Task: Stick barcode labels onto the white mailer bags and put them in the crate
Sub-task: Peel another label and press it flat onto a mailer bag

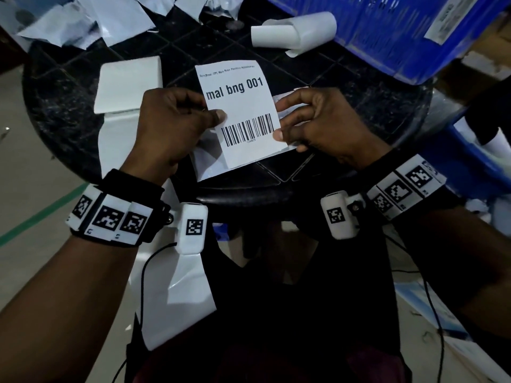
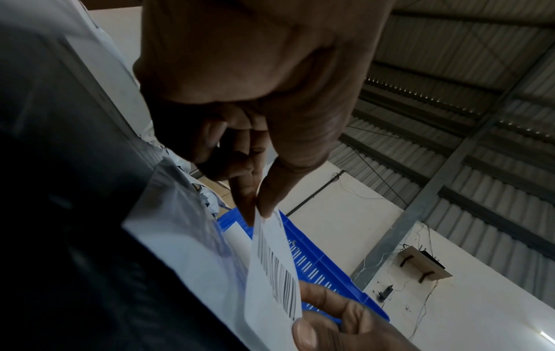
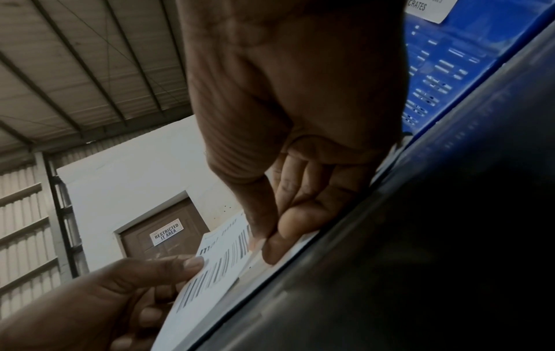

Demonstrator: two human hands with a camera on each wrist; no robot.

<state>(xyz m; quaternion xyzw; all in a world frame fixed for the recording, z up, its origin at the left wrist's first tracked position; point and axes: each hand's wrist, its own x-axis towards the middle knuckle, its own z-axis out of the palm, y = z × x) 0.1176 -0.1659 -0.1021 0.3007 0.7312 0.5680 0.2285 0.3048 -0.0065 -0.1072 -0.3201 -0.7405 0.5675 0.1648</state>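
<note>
A white barcode label point(image 1: 243, 114) printed "mal bng 001" is held over the dark round table point(image 1: 55, 125). My left hand point(image 1: 171, 125) pinches its left edge between thumb and fingers. My right hand point(image 1: 312, 123) pinches its right edge, where a backing sheet point(image 1: 284, 102) shows behind. In the left wrist view the label point(image 2: 270, 268) hangs from the pinching fingers point(image 2: 264, 199). The right wrist view shows the label point(image 3: 216, 268) with both thumbs on it. A white mailer bag point(image 1: 116, 145) lies under my left hand and hangs over the table's near edge. The blue crate point(image 1: 387, 37) stands at the back right.
A folded white sheet point(image 1: 128, 84) lies at the left of the table. A curled roll of label backing point(image 1: 296, 33) sits beside the crate. Several crumpled white bags point(image 1: 83, 20) are piled at the back left. Another blue crate point(image 1: 470, 150) stands low at the right.
</note>
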